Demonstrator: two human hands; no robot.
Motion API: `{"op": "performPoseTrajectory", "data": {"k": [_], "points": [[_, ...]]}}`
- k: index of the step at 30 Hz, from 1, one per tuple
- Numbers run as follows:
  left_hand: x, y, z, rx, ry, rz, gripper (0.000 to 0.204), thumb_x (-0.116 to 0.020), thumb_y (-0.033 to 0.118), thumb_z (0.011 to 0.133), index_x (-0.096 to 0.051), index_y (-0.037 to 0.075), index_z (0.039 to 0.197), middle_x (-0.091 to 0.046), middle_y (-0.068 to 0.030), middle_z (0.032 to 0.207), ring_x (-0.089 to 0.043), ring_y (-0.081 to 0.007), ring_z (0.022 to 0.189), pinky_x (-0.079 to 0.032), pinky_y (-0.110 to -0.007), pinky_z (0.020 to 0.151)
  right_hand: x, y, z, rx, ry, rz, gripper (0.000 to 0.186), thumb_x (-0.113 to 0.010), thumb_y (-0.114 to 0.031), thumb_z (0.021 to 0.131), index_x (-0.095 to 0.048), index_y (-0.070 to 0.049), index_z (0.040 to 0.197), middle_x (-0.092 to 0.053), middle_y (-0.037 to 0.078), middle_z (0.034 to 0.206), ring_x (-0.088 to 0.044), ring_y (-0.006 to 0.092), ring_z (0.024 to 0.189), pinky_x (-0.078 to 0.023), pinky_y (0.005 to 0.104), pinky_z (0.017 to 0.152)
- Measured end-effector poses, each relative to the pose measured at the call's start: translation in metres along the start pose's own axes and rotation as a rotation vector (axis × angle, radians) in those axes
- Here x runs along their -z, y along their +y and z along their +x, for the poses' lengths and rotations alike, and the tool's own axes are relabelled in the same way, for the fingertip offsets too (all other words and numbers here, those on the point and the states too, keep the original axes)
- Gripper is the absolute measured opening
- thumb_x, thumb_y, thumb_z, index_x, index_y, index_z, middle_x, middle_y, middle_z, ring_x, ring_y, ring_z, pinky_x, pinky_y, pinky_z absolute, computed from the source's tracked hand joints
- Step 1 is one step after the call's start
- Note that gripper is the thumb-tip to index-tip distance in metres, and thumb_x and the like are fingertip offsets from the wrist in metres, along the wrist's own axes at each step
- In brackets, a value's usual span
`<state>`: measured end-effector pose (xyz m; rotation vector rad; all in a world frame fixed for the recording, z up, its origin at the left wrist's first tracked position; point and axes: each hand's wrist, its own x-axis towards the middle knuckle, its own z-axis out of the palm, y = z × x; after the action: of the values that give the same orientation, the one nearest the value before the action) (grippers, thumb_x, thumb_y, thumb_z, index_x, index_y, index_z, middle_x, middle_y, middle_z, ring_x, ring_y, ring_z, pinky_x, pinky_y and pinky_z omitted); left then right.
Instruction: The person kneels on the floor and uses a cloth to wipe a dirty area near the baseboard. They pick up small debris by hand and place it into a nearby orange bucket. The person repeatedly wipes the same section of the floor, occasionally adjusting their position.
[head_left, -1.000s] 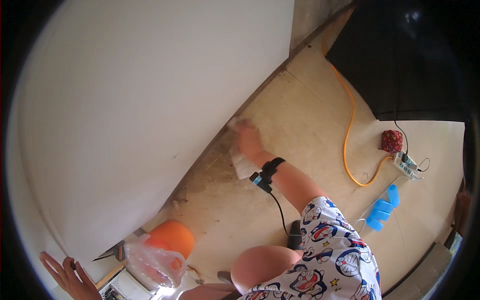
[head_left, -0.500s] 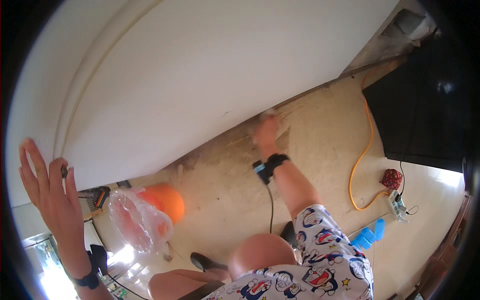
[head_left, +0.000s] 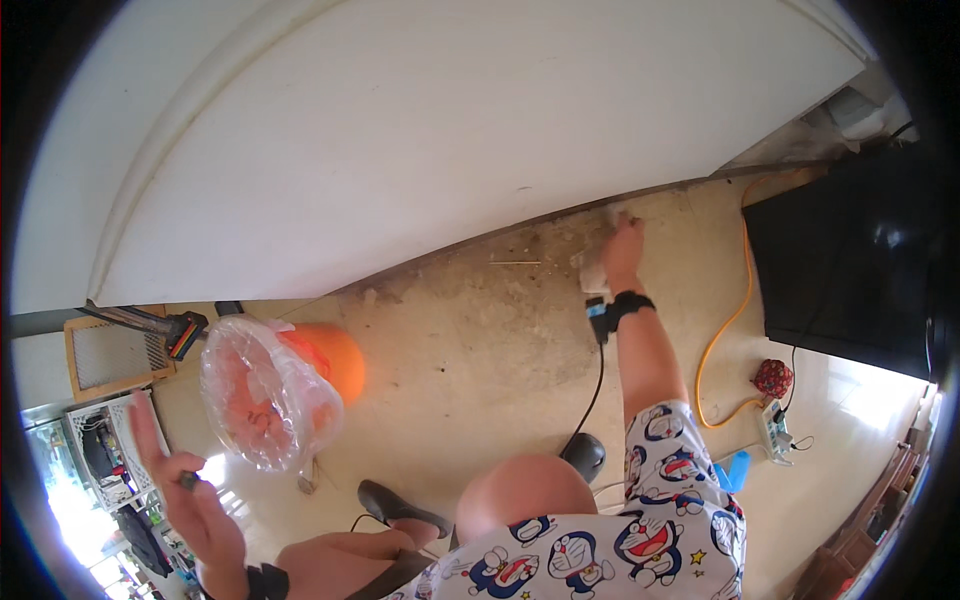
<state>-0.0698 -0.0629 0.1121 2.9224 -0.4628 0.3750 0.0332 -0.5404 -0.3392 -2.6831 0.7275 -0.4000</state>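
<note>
My right hand [head_left: 624, 248] reaches down to the floor beside the lower edge of a large white panel [head_left: 440, 130]. Its fingers are curled over a pale wipe [head_left: 593, 272], paper or cloth, pressed to the stained floor [head_left: 470, 310]. Part of that wipe is hidden by the hand. At the lower left my left hand [head_left: 195, 510] is raised off the panel, some fingers stretched up. Between its thumb and a bent finger sits a small dark object [head_left: 188, 480], too small to name. Left of the wipe lies a thin stick [head_left: 516, 262].
An orange bucket [head_left: 335, 365] with a clear plastic bag [head_left: 255, 400] lies to the left. On the right are a black box-like panel [head_left: 840, 260], an orange cable [head_left: 712, 375], a power strip [head_left: 775, 430], a red patterned pouch [head_left: 773, 378] and a blue object [head_left: 735, 472].
My left hand has come off the white panel and dropped lower. My right hand has moved right along the panel's edge, uncovering stained floor and the thin stick. The view has turned slightly.
</note>
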Motion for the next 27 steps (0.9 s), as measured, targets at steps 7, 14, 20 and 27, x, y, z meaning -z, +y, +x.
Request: {"op": "performPoseTrajectory", "data": {"k": [7,14,20,27], "points": [[-0.034,-0.048,-0.100,0.370,-0.106,-0.042,0.017,-0.042,0.017,0.099,-0.045,0.004,0.090,-0.036,-0.0205,0.151,-0.025,-0.0348,0.143,-0.020,-0.046,0.114,-0.070,-0.053,-0.008,-0.204,-0.273,-0.287,0.021,-0.057,-0.012,0.087,-0.070,-0.001,0.099,-0.057,0.017,0.122,-0.058,0.0317,0.106,-0.050,0.0392,0.086],[-0.052,-0.084,-0.122,0.576,0.040,-0.189,0.013,-0.042,0.010,0.099,-0.045,0.000,0.091,-0.041,-0.0173,0.148,-0.035,-0.0281,0.136,-0.029,-0.037,0.108,-0.067,-0.155,-0.085,0.136,-0.459,-0.056,0.038,-0.059,-0.007,0.082,-0.061,-0.002,0.120,-0.041,0.014,0.141,-0.052,0.0317,0.116,-0.050,0.0391,0.092],[-0.068,-0.093,-0.128,0.561,0.058,-0.224,0.015,-0.043,0.013,0.100,-0.050,0.000,0.103,-0.045,-0.0141,0.145,-0.047,-0.0198,0.112,-0.035,-0.032,0.099,-0.058,-0.130,-0.076,0.675,-0.567,0.049,0.044,-0.061,-0.006,0.079,-0.060,-0.010,0.123,-0.042,0.010,0.140,-0.050,0.0310,0.119,-0.047,0.0425,0.095],[-0.074,-0.111,-0.137,0.575,0.140,-0.201,0.019,-0.042,0.013,0.100,-0.051,-0.002,0.107,-0.049,-0.0102,0.140,-0.047,-0.0164,0.101,-0.038,-0.029,0.094,-0.024,-0.017,-0.005,0.449,-0.356,-0.149,0.038,-0.059,-0.007,0.078,-0.065,-0.012,0.115,-0.054,0.010,0.130,-0.052,0.0306,0.116,-0.047,0.0438,0.093]]}}
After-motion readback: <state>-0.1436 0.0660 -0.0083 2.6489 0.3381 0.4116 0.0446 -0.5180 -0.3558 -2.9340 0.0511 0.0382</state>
